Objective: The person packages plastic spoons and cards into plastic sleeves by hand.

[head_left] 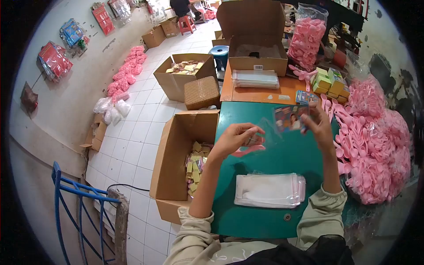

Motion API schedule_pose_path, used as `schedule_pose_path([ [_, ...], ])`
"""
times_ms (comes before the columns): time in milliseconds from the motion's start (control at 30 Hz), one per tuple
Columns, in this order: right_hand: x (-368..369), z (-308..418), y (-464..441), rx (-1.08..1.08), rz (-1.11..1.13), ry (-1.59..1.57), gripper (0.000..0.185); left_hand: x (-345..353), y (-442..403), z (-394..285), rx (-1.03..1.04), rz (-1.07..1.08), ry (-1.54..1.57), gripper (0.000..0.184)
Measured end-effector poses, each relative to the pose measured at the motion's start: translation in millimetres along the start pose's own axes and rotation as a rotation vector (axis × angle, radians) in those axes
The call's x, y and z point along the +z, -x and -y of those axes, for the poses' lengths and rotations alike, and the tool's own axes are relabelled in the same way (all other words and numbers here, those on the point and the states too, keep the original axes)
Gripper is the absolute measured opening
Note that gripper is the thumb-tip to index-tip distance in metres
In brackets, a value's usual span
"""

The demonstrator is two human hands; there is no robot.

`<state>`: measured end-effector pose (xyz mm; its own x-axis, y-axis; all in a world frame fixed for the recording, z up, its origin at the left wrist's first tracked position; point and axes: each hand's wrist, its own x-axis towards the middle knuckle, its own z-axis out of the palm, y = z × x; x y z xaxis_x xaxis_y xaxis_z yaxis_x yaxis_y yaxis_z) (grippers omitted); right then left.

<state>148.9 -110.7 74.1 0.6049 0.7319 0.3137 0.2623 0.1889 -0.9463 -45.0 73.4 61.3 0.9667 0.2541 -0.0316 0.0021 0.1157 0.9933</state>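
Observation:
Over the green table my left hand (240, 139) is closed, with a pink plastic spoon (248, 151) showing under its curled fingers. A thin clear plastic bag (270, 132) spreads from its fingertips; its outline is faint. My right hand (319, 124) pinches a colourful printed card (289, 118) by its right side, close to the bag's opening side. Below both hands lies a stack of clear plastic bags (269, 190). Beyond my right hand are more printed cards (305, 97) and, to its right, a heap of loose pink spoons (360, 137).
Left of the green table (234, 221) stands an open carton (165, 154) holding packed pieces. An open box (258, 57) and more clear bags (255, 79) sit on the orange table (247, 95). Small yellow-green boxes (329, 81) are at right. A blue metal rail (79, 190) is lower left.

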Motion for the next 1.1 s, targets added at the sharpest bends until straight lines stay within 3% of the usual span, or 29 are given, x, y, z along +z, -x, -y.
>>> schedule_pose_path([
  [67, 15, 20, 18, 0.024, 0.086, 0.047, 0.019, 0, -12, 12, -0.002, -0.017, -0.154, 0.030],
  [167, 17, 39, 26, -0.001, 0.147, 0.236, 0.013, 14, -7, -2, 0.021, -0.019, -0.019, 0.030],
  [233, 16, 48, 28, -0.046, 0.205, 0.383, 0.009, 10, -3, 3, 0.053, -0.008, -0.141, 0.030],
  [333, 23, 52, 30, -0.166, 0.084, 0.545, 0.006, 7, -2, -3, 0.083, 0.038, -0.161, 0.030],
  [467, 32, 54, 33, -0.102, -0.123, 0.198, 0.010, 3, 1, 0, 0.087, 0.022, -0.147, 0.031],
  [700, 34, 60, 31, -0.205, 0.063, 0.538, 0.013, 6, 6, -9, 0.047, 0.010, -0.105, 0.032],
  [1000, 42, 56, 34, -0.215, 0.431, 0.750, 0.013, 22, 5, -9, 0.191, 0.070, -0.558, 0.033],
  [1100, 45, 43, 36, -0.276, 0.520, 0.805, 0.012, 28, 7, -13, 0.133, 0.030, -0.618, 0.036],
])
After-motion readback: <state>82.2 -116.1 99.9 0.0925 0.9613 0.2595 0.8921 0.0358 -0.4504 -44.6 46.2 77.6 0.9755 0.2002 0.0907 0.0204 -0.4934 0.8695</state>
